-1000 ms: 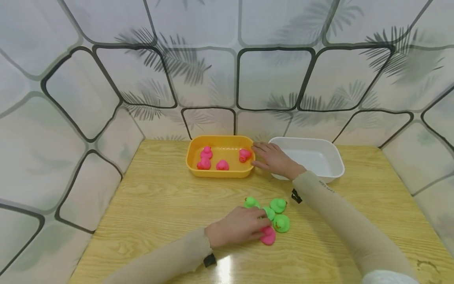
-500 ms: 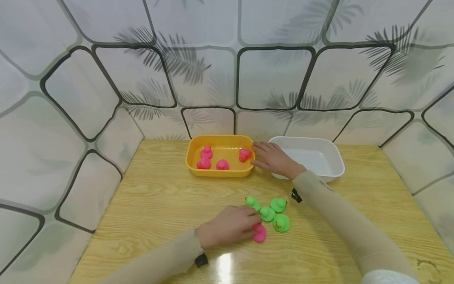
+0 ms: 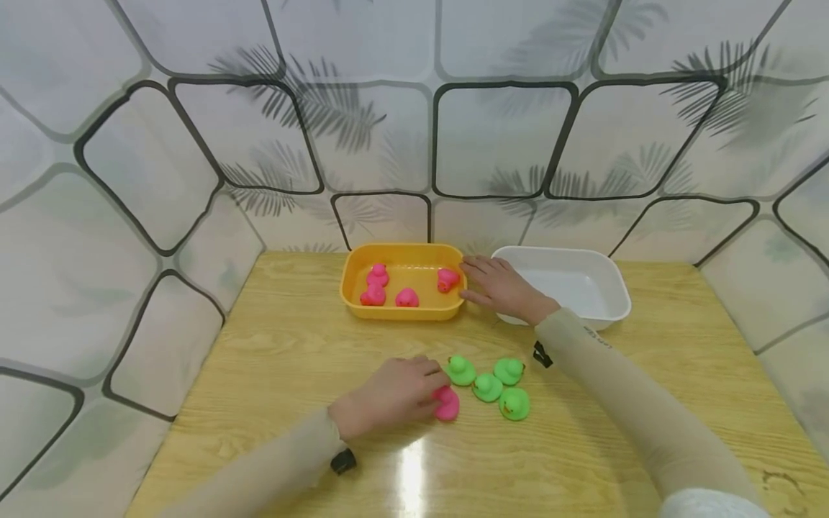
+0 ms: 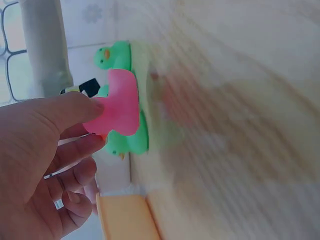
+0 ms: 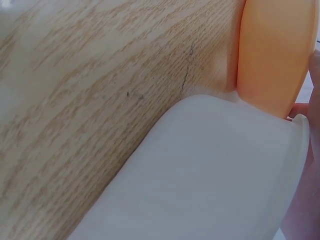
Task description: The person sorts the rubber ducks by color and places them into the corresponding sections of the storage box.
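Observation:
My left hand pinches a pink rubber duck between thumb and fingers, low over the wooden table. In the left wrist view the duck shows its flat underside, with the thumb on its near side. Several green rubber ducks sit just to its right. My right hand lies across the left end of a white tub, its straight fingers at the right rim of a yellow-orange tub. Several pink ducks lie inside that tub.
Both tubs stand side by side near the back of the wooden table, in front of a stone-patterned wall covering. The same covering rises along the left and right sides. My right forearm crosses the table's right half.
My left hand has carried the pink duck leftward and slightly back, away from the green ducks, which now show fully. The right hand has stayed at the tubs.

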`<action>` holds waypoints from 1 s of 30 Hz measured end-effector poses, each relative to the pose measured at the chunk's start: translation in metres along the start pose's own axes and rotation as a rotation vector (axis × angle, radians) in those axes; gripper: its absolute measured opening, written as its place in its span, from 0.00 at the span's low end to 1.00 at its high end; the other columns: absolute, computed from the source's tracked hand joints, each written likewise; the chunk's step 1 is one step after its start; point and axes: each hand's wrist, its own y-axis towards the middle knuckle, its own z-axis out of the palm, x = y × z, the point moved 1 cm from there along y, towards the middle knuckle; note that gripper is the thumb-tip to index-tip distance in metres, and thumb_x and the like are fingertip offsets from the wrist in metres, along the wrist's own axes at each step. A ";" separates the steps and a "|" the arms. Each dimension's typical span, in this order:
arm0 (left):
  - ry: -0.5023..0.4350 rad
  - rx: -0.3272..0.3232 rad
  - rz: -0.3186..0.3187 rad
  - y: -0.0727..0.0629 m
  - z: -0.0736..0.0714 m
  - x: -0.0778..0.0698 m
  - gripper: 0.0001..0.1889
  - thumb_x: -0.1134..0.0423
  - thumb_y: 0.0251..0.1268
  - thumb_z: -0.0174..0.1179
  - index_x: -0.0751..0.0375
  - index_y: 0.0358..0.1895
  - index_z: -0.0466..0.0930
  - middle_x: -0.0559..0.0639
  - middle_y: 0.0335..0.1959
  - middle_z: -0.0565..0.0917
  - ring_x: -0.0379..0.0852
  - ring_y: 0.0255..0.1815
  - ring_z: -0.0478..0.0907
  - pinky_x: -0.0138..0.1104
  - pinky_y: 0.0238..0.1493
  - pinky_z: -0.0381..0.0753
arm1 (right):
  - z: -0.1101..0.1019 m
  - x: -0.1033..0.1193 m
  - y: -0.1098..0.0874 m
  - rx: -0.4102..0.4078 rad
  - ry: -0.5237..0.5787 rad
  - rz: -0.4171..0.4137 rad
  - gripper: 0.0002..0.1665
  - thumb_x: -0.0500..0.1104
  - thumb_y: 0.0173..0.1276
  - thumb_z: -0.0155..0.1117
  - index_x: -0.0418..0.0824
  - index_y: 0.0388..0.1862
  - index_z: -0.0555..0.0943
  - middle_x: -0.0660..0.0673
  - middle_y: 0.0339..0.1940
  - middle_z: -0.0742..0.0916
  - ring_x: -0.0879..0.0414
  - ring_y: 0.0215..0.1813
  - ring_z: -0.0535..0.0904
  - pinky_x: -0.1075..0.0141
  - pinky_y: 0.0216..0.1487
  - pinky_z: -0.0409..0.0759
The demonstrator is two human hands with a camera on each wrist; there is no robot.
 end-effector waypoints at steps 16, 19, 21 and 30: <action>0.029 -0.041 -0.041 -0.002 -0.040 0.033 0.14 0.56 0.69 0.71 0.55 0.53 0.86 0.46 0.47 0.86 0.44 0.47 0.83 0.34 0.47 0.84 | -0.003 0.005 -0.001 0.001 -0.012 0.003 0.39 0.55 0.81 0.58 0.31 0.79 0.66 0.32 0.79 0.70 0.33 0.79 0.63 0.37 0.78 0.57; 0.032 -0.055 -0.051 -0.002 -0.045 0.041 0.13 0.56 0.68 0.72 0.55 0.51 0.86 0.46 0.46 0.85 0.44 0.45 0.82 0.34 0.44 0.84 | -0.003 0.005 -0.001 0.002 -0.014 0.000 0.39 0.55 0.81 0.58 0.31 0.79 0.66 0.32 0.79 0.70 0.34 0.79 0.63 0.37 0.78 0.57; 0.042 -0.066 -0.057 -0.002 -0.047 0.047 0.14 0.56 0.68 0.72 0.55 0.51 0.86 0.46 0.45 0.85 0.43 0.44 0.82 0.34 0.43 0.84 | -0.003 0.005 -0.001 0.003 -0.007 0.000 0.39 0.55 0.81 0.58 0.31 0.79 0.66 0.32 0.79 0.70 0.34 0.79 0.63 0.37 0.78 0.56; 0.078 -0.143 -0.068 0.005 -0.059 0.075 0.15 0.57 0.64 0.75 0.57 0.50 0.85 0.47 0.44 0.85 0.46 0.42 0.82 0.36 0.38 0.85 | -0.002 0.004 -0.001 0.006 -0.011 0.003 0.40 0.56 0.81 0.57 0.31 0.79 0.66 0.33 0.79 0.70 0.34 0.79 0.63 0.37 0.78 0.57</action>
